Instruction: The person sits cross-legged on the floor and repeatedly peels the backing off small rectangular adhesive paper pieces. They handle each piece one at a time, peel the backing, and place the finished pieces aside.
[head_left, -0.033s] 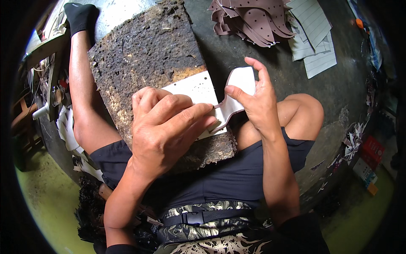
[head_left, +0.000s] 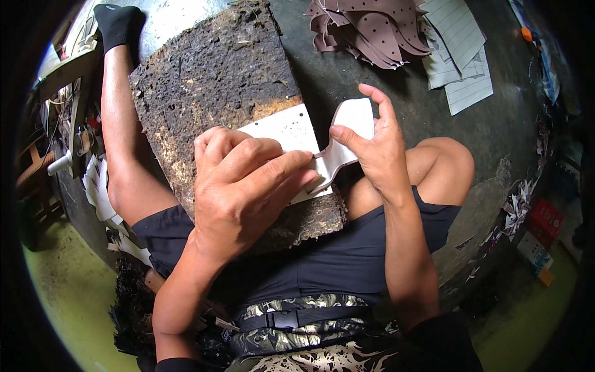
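The right hand point(head_left: 382, 149) holds smooth, curled white strip point(head_left: 339, 155).

Pale marks on a red item point(head_left: 544, 224) and black sock point(head_left: 119, 28), none clearly legible

The dark floor point(head_left: 508, 136) carries a heap of brown punched pieces point(head_left: 381, 31) at one o'clock, with pale lined sheets point(head_left: 462, 46) overlapping one another beside it toward two. White scraps point(head_left: 96, 192) lie at nine o'clock, and small mixed scraps point(head_left: 517, 212) at three. Toward eleven stretches a rough, pitted board point(head_left: 211, 87), a dotted white sheet point(head_left: 285, 129) lying flat on its four-o'clock side.
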The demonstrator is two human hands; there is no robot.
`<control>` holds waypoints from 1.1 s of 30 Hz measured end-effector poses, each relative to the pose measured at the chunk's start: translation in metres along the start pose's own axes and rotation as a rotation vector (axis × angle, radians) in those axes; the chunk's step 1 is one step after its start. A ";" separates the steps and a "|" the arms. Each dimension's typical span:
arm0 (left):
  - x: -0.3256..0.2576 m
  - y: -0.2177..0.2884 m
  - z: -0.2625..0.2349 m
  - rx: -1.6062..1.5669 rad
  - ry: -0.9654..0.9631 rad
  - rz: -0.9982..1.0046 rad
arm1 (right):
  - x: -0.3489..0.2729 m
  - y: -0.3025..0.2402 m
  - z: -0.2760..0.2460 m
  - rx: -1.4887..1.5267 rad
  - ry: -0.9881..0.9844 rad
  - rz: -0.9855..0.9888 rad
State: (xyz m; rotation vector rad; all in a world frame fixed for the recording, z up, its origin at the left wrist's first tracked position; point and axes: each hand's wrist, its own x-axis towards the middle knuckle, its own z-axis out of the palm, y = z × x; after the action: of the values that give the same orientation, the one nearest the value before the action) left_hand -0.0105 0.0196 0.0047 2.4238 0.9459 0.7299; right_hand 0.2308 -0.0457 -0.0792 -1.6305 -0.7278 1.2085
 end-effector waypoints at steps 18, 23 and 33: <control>0.001 0.002 0.009 0.060 0.078 0.025 | 0.002 0.004 -0.006 -0.126 0.096 0.018; -0.001 0.003 0.011 0.105 0.101 0.043 | 0.002 0.005 -0.006 -0.127 0.104 0.014; -0.001 0.002 0.012 0.152 0.110 0.110 | 0.000 0.004 -0.008 -0.128 0.121 -0.020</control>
State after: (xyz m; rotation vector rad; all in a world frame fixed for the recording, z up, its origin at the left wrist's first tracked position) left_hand -0.0027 0.0151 -0.0031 2.6079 0.9473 0.8669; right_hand 0.2377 -0.0501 -0.0825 -1.7805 -0.7560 1.0572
